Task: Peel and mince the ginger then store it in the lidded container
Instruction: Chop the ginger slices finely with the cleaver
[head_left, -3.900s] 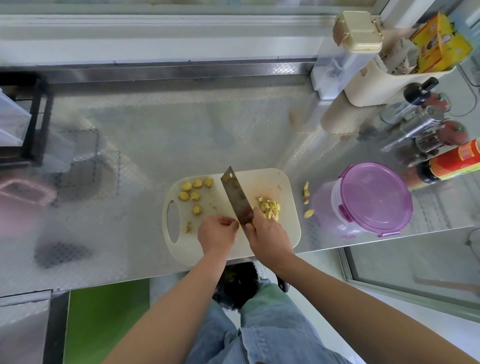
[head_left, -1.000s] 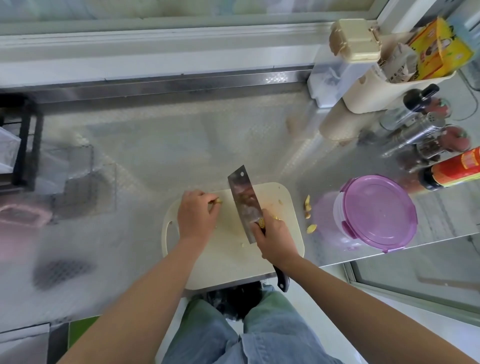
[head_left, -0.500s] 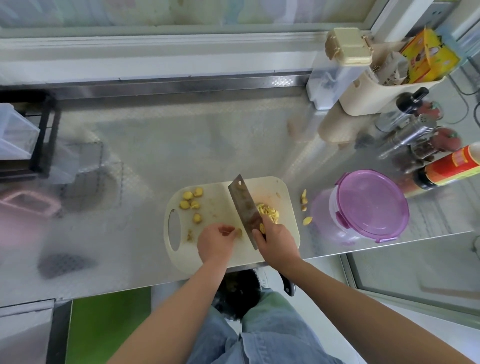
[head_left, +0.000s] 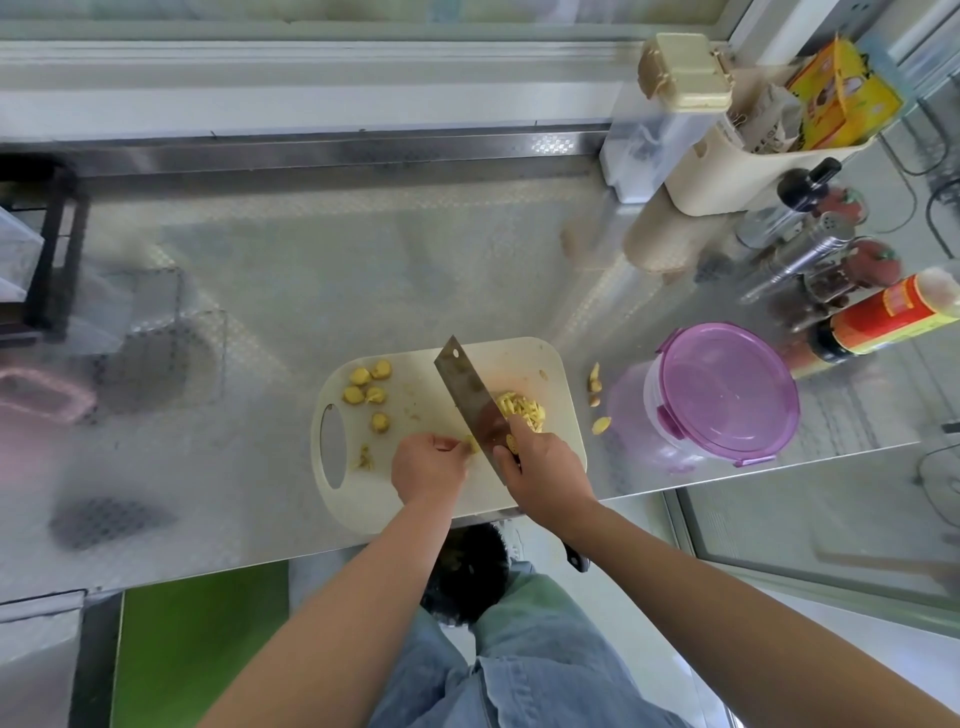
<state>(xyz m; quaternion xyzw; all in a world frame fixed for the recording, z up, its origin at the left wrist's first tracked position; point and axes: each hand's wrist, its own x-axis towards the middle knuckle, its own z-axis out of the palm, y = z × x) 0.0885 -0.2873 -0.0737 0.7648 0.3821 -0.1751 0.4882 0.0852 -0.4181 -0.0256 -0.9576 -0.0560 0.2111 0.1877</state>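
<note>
Right hand (head_left: 540, 470) is closed around the cleaver (head_left: 470, 395) high up, where handle meets blade, with the handle end projecting back past the worktop (head_left: 363, 260) edge. This choked grip probably gives control for fine cuts. The blade runs diagonally away from the hand, edge down on the cutting board (head_left: 363, 499). Left hand (head_left: 428, 465) has its fingers curled and pinches a small ginger piece (head_left: 471, 444) just against the blade's left face, fingertips tucked, presumably to feed the piece while keeping clear of the edge. The cut pile (head_left: 519, 408) lies just beyond the right hand on the blade's right side, so finished and unfinished material are separated by the blade itself. The ginger rounds (head_left: 371, 387), uncut, sit beyond the left hand and apart from it, within its reach. Peel scraps (head_left: 595, 387) lie off the board to the right of the right hand. The lidded container (head_left: 722, 392) stands further right of those, well apart from both hands, with its purple lid on. Judgement: mincing is partway done and storing has not begun.
</note>
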